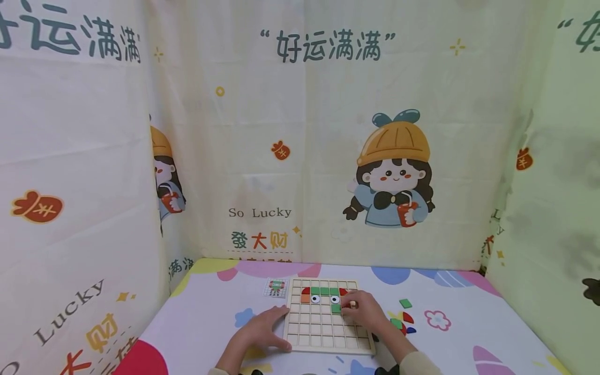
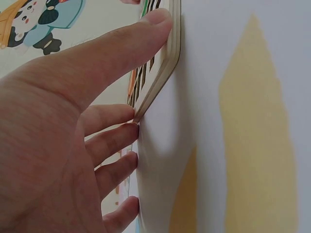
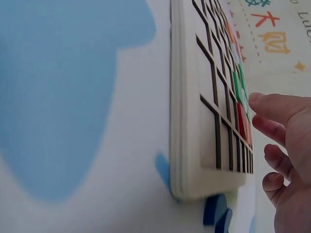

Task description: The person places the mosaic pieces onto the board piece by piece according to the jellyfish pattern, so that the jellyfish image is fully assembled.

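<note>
My left hand point(image 1: 267, 328) rests against the left side of a wooden grid board point(image 1: 323, 342). In the left wrist view its thumb lies on the board's rim, the other fingers loosely extended near the corner. My right hand point(image 1: 364, 311) reaches over the board's right part, its fingertips close to a green tile point(image 1: 336, 309). A red tile point(image 3: 241, 120) and an orange tile near the fingertips show in the right wrist view; no piece shows between the fingers. Two eye tiles point(image 1: 315, 299) sit below a row of green tiles point(image 1: 325, 291), with a red curved tile point(image 1: 305, 291) at its left end.
A small pattern card point(image 1: 275, 287) lies beyond the board's upper left corner. Loose red, yellow, green and blue pieces point(image 1: 407, 317) lie right of the board, with one green square point(image 1: 405, 303) apart. Printed cloth walls point(image 1: 328, 245) stand behind and on both sides.
</note>
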A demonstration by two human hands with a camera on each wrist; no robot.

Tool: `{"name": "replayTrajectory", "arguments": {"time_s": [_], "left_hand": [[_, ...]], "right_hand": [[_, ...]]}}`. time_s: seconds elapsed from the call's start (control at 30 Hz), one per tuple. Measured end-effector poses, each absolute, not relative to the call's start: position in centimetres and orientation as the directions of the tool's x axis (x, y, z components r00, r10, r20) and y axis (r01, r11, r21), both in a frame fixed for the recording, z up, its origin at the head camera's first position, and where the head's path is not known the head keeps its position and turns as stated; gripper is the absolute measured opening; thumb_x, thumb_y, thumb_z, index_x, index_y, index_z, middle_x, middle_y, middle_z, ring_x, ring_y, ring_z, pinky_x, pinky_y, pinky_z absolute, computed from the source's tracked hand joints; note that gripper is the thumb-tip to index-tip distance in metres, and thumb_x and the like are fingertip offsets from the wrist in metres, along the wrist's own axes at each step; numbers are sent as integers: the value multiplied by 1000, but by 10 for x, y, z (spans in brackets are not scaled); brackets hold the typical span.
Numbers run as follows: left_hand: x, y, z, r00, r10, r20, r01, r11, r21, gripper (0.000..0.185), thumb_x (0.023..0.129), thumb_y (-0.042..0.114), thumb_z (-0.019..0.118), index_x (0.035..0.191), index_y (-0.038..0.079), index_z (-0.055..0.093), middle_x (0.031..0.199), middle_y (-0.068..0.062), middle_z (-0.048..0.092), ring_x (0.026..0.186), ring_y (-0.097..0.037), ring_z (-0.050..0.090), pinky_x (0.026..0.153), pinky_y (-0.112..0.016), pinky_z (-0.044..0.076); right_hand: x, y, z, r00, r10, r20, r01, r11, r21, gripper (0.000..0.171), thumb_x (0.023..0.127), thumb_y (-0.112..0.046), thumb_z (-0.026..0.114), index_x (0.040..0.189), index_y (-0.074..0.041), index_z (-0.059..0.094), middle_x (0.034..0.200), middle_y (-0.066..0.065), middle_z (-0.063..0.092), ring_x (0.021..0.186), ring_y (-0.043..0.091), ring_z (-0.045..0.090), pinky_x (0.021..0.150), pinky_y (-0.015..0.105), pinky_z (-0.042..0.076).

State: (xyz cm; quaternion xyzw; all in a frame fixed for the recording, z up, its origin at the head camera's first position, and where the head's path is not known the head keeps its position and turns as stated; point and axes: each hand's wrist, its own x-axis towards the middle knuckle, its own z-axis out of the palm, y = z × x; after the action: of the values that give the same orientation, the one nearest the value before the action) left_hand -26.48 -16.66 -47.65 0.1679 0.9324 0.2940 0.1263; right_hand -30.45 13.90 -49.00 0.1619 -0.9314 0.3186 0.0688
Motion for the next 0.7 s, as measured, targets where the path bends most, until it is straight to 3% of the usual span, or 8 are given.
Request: {"name": "replayTrajectory", "arguments": {"time_s": [0.23,0.4,0.7], "left_hand": [[-264,-167,-478,-916,381,-125,242,773,587,90,59,49,79,137,21,42,143,-6,41,132,-35,35,106,-58,30],[-264,-168,-479,-918,378,-119,244,776,582,91,59,50,79,137,21,42,143,-7,41,132,-35,35,105,-59,30],[-265,-168,-479,-914,384,-129,242,773,587,91,60,50,79,137,20,42,143,-7,40,133,-35,34,106,-58,30]], "right_hand": [[-300,165,-485,-970,-113,215,-222,772,-595,5,77,-18,72,81,-19,69,91,-5,63,69,12,44,53,20,37],[-298,193,-485,-981,-6,195,-121,801,-586,10,77,-16,71,86,-19,69,97,-3,64,72,12,45,56,21,38],[-294,239,-487,-988,52,145,-45,802,-595,16,81,-11,67,96,-14,68,106,6,61,76,16,46,59,22,47]]}}
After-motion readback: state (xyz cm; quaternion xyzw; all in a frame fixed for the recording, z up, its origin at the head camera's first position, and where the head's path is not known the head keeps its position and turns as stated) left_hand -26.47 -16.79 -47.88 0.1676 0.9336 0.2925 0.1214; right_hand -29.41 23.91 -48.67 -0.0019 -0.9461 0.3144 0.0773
